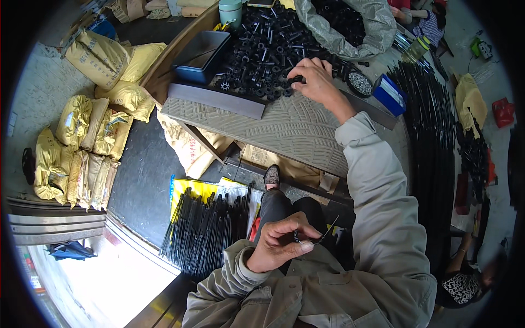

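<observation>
Low in front of my body, my left hand is closed in a pinch on a thin black rod. The rod's narrow end sticks out to the right past the thumb; a small dark piece shows between the fingers. My right hand reaches out over the table, its fingertips closed on a small black plastic part. Just beside it spreads a heap of loose black plastic parts, some tubular, some like small gear-shaped rings. Part of what the right fingers grip is hidden by the hand.
A blue-grey bin and metal strip border the heap. A woven sack, dish of small metal pieces and blue box lie beyond. Bundled black rods stand left of my legs; longer rods lie right.
</observation>
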Motion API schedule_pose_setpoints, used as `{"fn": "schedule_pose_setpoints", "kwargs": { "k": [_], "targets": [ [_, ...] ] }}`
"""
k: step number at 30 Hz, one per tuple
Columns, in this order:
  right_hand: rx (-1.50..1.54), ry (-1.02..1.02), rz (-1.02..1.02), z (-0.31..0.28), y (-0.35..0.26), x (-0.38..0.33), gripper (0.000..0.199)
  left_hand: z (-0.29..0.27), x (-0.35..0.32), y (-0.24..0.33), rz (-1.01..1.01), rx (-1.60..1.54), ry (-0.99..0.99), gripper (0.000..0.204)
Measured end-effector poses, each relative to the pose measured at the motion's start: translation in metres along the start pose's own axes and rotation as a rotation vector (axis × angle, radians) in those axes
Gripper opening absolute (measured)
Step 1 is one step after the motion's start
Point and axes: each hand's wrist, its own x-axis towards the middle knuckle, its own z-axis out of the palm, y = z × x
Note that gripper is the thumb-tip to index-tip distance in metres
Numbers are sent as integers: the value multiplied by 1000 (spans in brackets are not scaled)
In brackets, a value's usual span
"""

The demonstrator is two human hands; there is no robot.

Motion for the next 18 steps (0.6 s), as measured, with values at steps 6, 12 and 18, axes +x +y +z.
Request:
{"fn": "schedule_pose_setpoints", "kwargs": {
  "k": [6,12,18],
  "targets": [
    [-89,133,-11,1,4,0,22,2,-1,-3,1,-3,1,19],
    [-16,157,-191,5,-8,5,21,-1,0,-4,32,-29,16,19],
    [-19,-13,-149,-1,-13,3,18,2,-6,-5,65,-69,61,20]
  ]
}}
